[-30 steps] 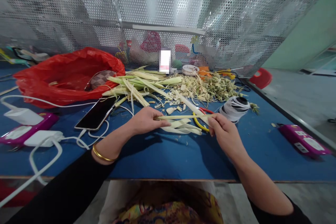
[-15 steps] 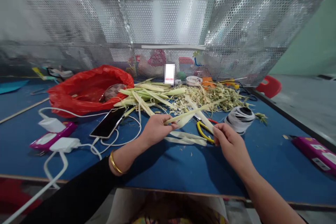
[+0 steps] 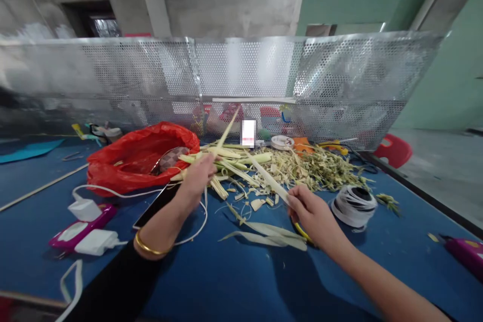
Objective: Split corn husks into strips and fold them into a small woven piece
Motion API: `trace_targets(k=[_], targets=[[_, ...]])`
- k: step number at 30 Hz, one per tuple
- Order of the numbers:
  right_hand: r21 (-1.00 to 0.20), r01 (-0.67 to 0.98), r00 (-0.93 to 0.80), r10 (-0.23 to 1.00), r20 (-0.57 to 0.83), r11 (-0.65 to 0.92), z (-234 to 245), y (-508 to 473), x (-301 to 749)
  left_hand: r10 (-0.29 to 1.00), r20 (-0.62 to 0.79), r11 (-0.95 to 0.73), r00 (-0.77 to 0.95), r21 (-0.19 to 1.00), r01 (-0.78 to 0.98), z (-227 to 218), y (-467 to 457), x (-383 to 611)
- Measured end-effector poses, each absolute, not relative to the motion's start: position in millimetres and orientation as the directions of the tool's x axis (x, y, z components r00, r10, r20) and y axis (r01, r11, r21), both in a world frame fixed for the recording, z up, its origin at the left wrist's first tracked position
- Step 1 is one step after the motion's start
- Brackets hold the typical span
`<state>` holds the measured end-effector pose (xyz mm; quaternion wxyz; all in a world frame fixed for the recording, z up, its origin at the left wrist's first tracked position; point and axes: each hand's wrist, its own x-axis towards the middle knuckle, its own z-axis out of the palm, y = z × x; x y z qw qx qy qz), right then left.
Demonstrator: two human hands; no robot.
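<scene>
My left hand (image 3: pixel 199 177) is closed, somewhat blurred, over the pile of pale green-yellow husks (image 3: pixel 241 158). A pointed pale yellow husk strip (image 3: pixel 228 133) sticks up from its fingers. My right hand (image 3: pixel 310 210) pinches the end of a flat whitish husk strip (image 3: pixel 269 178), which slants up to the left. Beneath my right hand a yellow handle (image 3: pixel 303 233) of a cutting tool shows in part. Several loose pale strips (image 3: pixel 264 234) lie on the blue table between my hands.
A red plastic bag (image 3: pixel 124 161) stands left of the husks. A phone (image 3: pixel 154 206), white cables and a purple power strip (image 3: pixel 81 229) lie at left. Shredded scraps (image 3: pixel 313 163) lie behind my right hand, a spool of white ribbon (image 3: pixel 353 206) right. A perforated metal screen (image 3: pixel 241 70) stands behind.
My hands have moved apart, the left one up and left to the husk pile with its strip now upright. The strips no longer cross. The camera view has tilted upward.
</scene>
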<state>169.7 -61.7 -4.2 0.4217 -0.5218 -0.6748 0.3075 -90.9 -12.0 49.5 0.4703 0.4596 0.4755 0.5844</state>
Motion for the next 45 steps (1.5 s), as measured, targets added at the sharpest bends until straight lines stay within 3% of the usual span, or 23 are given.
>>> trace_targets(k=[3,5,9,15,21,30,39,45], targets=[[-0.979,0.131,-0.028,0.988,0.153,0.156,-12.0,-41.2,153.0,0.997,0.002,0.021,0.08,0.96,-0.278,33.0,-20.4,-67.3],[-0.995,0.04,-0.029,0.996,0.085,0.086,-20.9,-36.9,146.7,0.984,-0.123,0.164,0.131,0.914,-0.372,19.0,-23.1,-59.0],[-0.999,0.044,-0.083,0.997,0.0,0.004,-33.6,-42.3,146.2,0.933,-0.316,0.359,0.172,0.816,-0.454,-0.1,-24.6,-57.3],[-0.999,0.038,-0.079,0.997,0.016,0.019,-36.4,-45.8,146.2,0.872,-0.468,0.466,0.145,0.698,-0.544,-4.0,-29.5,-56.4],[-1.0,0.004,-0.092,0.996,0.016,0.016,-28.8,-51.5,140.0,0.85,-0.485,0.51,0.207,0.655,-0.558,-5.1,-38.4,-45.8],[-0.999,-0.026,-0.181,0.983,-0.029,-0.035,-30.8,-63.0,131.3,0.871,-0.417,0.49,0.259,0.717,-0.496,-12.1,-53.0,-21.5],[-0.977,0.155,0.001,0.989,0.148,0.146,-29.1,-39.2,153.7,0.885,-0.432,0.464,0.175,0.784,-0.412,-7.3,-54.1,-25.5],[-0.963,0.165,-0.063,0.977,0.205,0.213,-32.6,-16.5,157.1,0.931,-0.338,0.365,0.137,0.858,-0.362,-5.2,-60.5,-22.3]])
